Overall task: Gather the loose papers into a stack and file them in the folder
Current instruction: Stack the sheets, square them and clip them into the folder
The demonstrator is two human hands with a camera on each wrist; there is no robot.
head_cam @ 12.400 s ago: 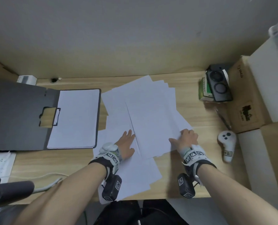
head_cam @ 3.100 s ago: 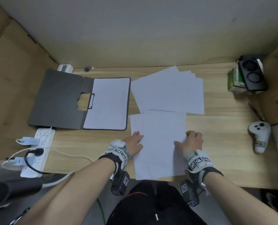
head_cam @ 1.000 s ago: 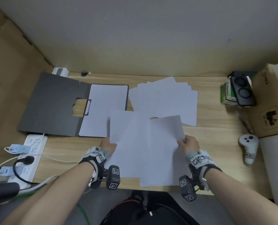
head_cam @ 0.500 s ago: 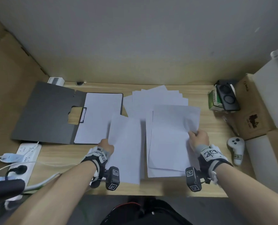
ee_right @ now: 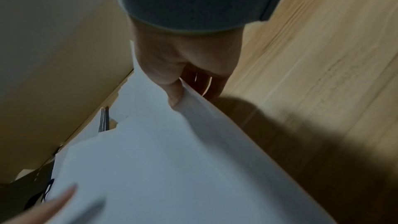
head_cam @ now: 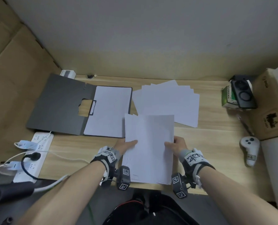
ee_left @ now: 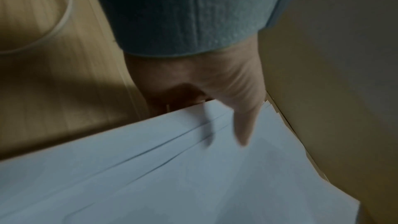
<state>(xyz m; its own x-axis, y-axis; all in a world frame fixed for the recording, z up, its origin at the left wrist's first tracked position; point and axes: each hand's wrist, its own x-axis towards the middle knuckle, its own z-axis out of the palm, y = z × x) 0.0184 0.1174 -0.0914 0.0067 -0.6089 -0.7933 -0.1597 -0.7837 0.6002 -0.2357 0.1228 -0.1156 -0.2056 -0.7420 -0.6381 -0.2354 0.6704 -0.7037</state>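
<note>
Both hands hold a stack of white papers (head_cam: 149,146) just above the desk's front edge. My left hand (head_cam: 127,145) pinches its left edge, thumb (ee_left: 243,125) on top of the sheets (ee_left: 193,176). My right hand (head_cam: 177,144) pinches the right edge, thumb (ee_right: 172,89) on top of the paper (ee_right: 172,168), fingers underneath. More loose papers (head_cam: 167,101) lie fanned out behind the stack. The dark grey folder (head_cam: 60,104) lies open at the left, with white sheets (head_cam: 110,109) on its right half under a clip (head_cam: 92,108).
A white power strip (head_cam: 36,153) with plugs and cables lies at the front left. At the right are a green box with a black device (head_cam: 238,95), a cardboard box (head_cam: 271,108) and a white controller (head_cam: 249,150). Cardboard walls stand at the left.
Half a second ago each hand held a separate batch of sheets; now the two batches are merged into one stack held between both hands. The right hand moved back toward me.
</note>
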